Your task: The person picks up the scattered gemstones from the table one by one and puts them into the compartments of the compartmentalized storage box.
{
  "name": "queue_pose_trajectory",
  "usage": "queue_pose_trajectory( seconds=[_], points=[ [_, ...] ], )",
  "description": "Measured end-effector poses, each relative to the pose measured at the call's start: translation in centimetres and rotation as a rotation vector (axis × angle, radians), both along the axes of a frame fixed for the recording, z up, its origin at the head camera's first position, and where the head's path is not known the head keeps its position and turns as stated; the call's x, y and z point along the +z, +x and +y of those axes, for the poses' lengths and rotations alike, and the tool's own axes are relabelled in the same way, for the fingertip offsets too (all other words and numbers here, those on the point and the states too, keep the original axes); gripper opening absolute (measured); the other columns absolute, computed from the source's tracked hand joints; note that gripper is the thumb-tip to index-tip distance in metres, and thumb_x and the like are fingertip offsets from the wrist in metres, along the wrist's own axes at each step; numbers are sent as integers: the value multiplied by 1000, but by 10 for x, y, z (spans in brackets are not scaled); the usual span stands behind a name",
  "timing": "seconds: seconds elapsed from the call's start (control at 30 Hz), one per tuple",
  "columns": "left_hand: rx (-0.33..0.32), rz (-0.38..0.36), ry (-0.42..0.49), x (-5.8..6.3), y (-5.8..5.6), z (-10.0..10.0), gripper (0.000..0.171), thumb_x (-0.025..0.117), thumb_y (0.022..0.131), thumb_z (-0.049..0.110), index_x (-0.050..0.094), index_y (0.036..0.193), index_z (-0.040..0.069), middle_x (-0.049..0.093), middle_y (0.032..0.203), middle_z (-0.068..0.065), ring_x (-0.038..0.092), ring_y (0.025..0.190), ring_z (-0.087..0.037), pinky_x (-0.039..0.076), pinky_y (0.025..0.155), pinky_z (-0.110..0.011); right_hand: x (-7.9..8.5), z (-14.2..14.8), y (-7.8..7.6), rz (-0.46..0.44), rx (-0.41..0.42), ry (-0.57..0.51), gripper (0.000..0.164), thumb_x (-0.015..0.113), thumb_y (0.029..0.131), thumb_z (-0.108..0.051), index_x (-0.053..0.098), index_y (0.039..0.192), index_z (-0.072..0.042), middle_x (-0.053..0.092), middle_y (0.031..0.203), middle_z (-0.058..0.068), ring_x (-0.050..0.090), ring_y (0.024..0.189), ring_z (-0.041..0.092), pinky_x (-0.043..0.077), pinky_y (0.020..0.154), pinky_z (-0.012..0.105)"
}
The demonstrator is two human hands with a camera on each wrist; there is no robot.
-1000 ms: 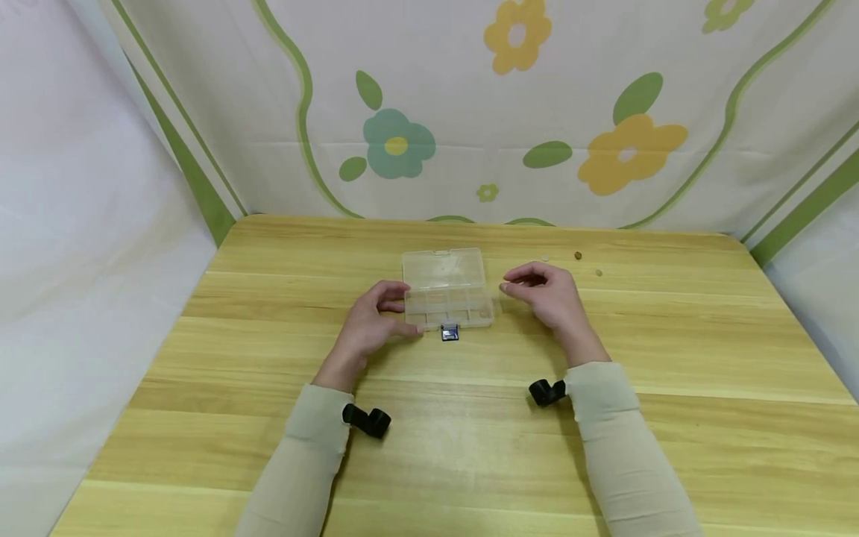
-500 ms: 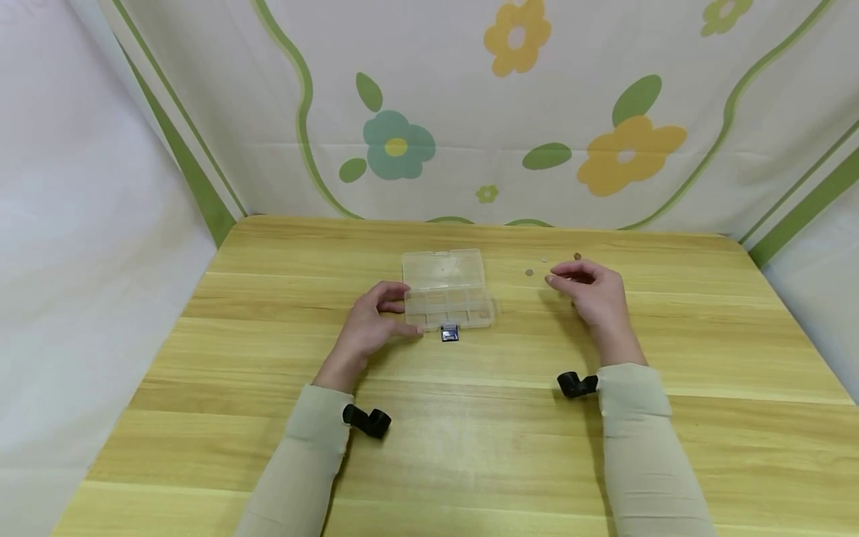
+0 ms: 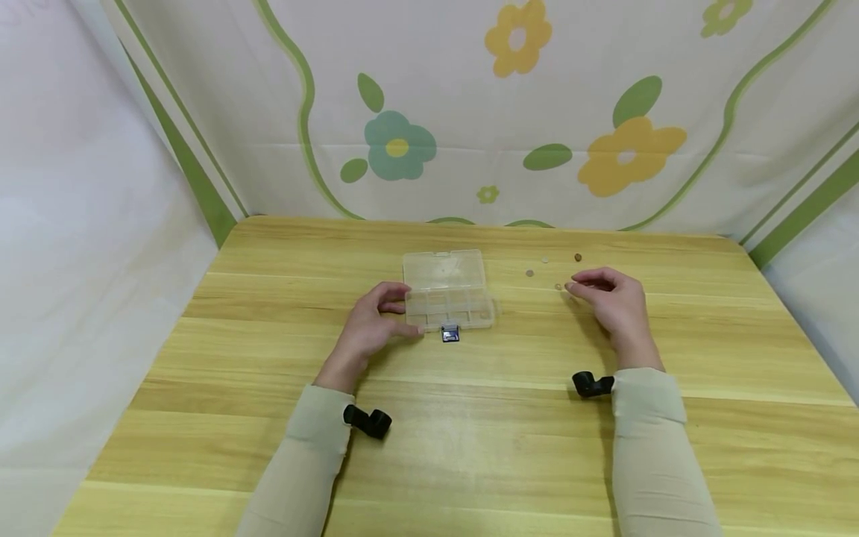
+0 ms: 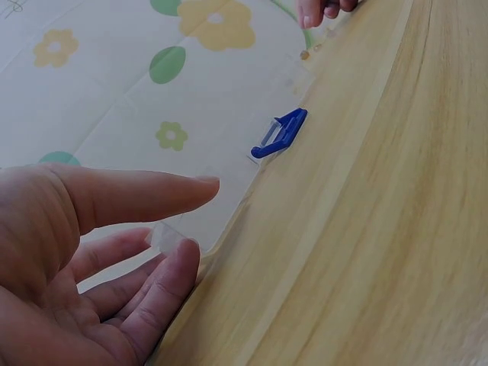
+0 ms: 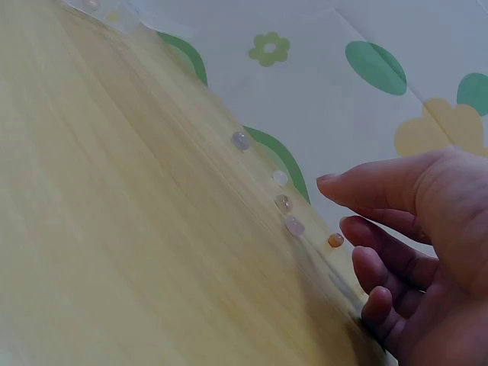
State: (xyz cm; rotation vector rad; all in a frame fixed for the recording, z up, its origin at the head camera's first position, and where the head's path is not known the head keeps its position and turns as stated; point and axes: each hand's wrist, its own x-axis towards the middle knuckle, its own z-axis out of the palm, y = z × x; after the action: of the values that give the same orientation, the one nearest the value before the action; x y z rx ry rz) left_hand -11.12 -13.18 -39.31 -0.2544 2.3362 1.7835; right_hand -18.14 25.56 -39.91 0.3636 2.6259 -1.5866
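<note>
A clear plastic compartment box (image 3: pixel 448 307) stands with its lid (image 3: pixel 443 268) raised at the back and a blue latch (image 3: pixel 450 333) at the front. My left hand (image 3: pixel 371 321) grips the box's left end, thumb at the front corner, fingers at the side. To the right of the box, my right hand (image 3: pixel 614 306) is beside several small beads, its thumb and index fingertips apart with nothing seen between them. In the right wrist view a greyish bead (image 5: pixel 241 140), a white bead (image 5: pixel 280 177), a pinkish bead (image 5: pixel 295 226) and an amber-brown bead (image 5: pixel 335 240) lie near the fingers.
The wooden table (image 3: pixel 463 440) reaches back to a white curtain (image 3: pixel 463 89) printed with flowers. One small bead (image 3: pixel 484 315) shows in the box's front right compartment. Black wrist cameras sit on both cuffs.
My right hand has moved right from beside the box, past a bead that now shows on the table, to the other beads. The left hand and box have stayed put.
</note>
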Motion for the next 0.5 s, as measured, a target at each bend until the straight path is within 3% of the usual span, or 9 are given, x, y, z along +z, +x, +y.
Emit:
queue_pose_trajectory(
  seconds=[0.23,0.5],
  points=[
    [-2,0,1,0,0,0,76,94,77,1,63,144,18,62,149,-5,58,129,-28,46,110,-46,-3,8,2,-9,52,46,50,82,96,-42,71,133,-11,66,108,-16,59,100,6,50,80,18],
    [-8,2,9,-1,0,-1,76,93,77,0,63,144,17,62,149,-6,58,130,-29,46,111,-46,-5,13,4,-15,143,169,49,81,95,-46,74,130,-12,65,120,1,57,103,16,46,88,29]
  ],
)
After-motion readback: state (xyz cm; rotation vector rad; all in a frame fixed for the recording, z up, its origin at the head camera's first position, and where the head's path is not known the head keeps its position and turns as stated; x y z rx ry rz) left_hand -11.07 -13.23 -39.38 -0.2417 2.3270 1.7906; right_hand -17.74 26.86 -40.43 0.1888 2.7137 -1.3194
